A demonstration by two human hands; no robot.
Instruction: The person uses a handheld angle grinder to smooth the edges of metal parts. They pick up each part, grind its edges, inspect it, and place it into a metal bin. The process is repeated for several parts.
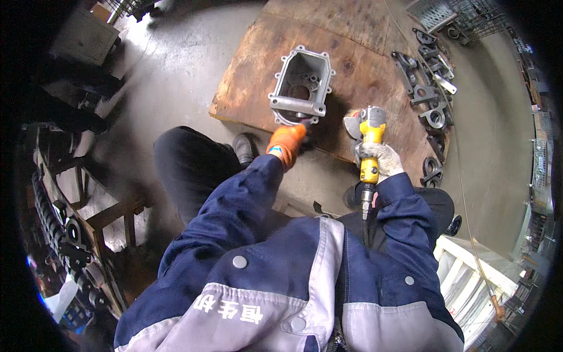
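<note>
A grey cast-metal housing (326, 88), open-topped with bolt lugs round its rim, lies on the wooden tabletop near its front edge. My left hand (286, 144), in an orange glove, is closed at the housing's near end. Beside its fingertips is a dark, blurred shape, and I cannot make out what the fingers hold. To the right, my right hand (384, 159), in a whitish glove, is wrapped round the body of a yellow air grinder (372, 134). The grinder's head and disc point away from me, over the table and apart from the housing. Its hose coupling faces me.
Several dark metal brackets (434, 117) line the table's right side on the wooden top (358, 35). At lower right stands a white slatted crate (469, 270). A rack with metal parts (73, 232) is at left, and a grey cabinet (88, 38) at far left. My knees flank the table's front.
</note>
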